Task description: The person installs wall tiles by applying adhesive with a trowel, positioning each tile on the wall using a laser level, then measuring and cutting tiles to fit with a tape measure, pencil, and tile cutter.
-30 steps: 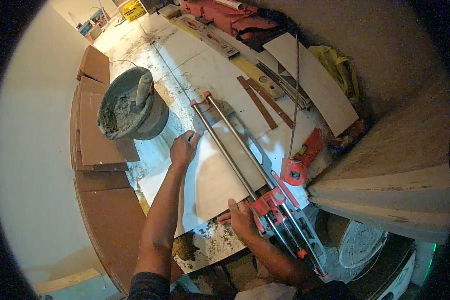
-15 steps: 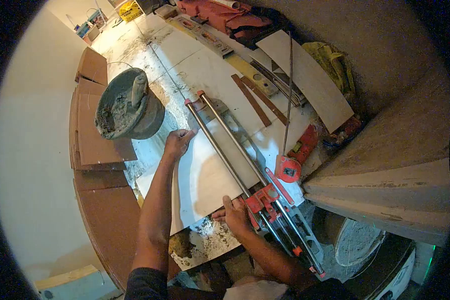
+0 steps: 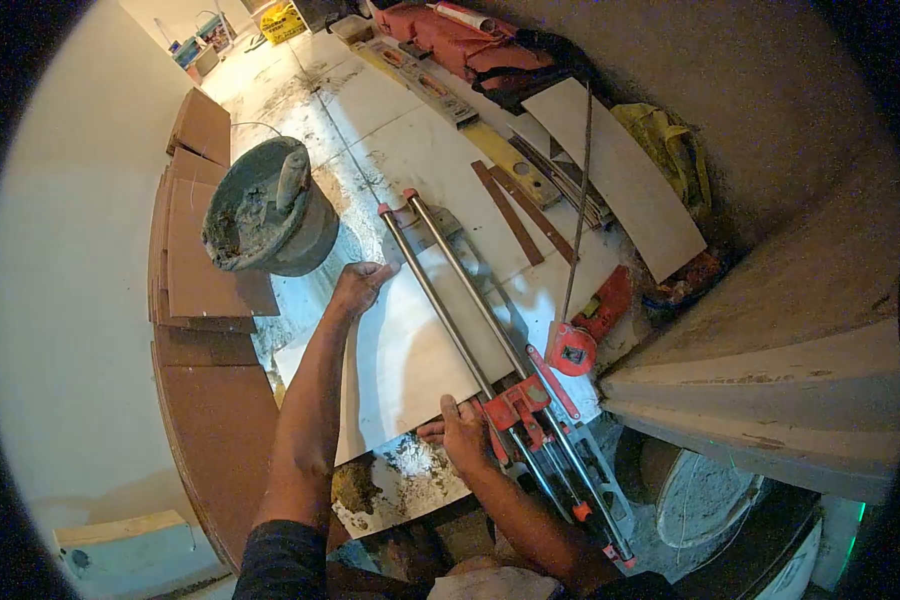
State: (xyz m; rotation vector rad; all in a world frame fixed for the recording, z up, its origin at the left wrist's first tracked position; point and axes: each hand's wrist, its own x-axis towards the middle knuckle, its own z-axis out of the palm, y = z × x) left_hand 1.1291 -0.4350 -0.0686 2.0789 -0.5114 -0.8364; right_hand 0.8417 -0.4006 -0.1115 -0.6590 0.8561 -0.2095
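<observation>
A pale tile (image 3: 410,345) lies in the manual tile cutter (image 3: 523,405), passing beneath its two metal rails. My left hand (image 3: 362,288) pinches the tile's far left corner, close to the cutter's far end. At the near edge, my right hand (image 3: 462,435) holds the tile with its thumb on top; some of its fingers are spread below the edge. The cutter's red carriage sits just right of this hand, at the near part of the rails. Part of the tile under the rails is hidden.
A mortar bucket (image 3: 270,215) with a tool handle stands at left, beside brown boards (image 3: 210,420). On the right lie a red tape measure (image 3: 573,350), wooden strips (image 3: 510,215), a yellow spirit level (image 3: 505,160) and a curved-looking tile offcut (image 3: 620,180). Another bucket (image 3: 705,500) stands near right.
The whole view has shifted slightly. Both hands keep their places on the tile, and the cutter's carriage shows no clear movement along the rails.
</observation>
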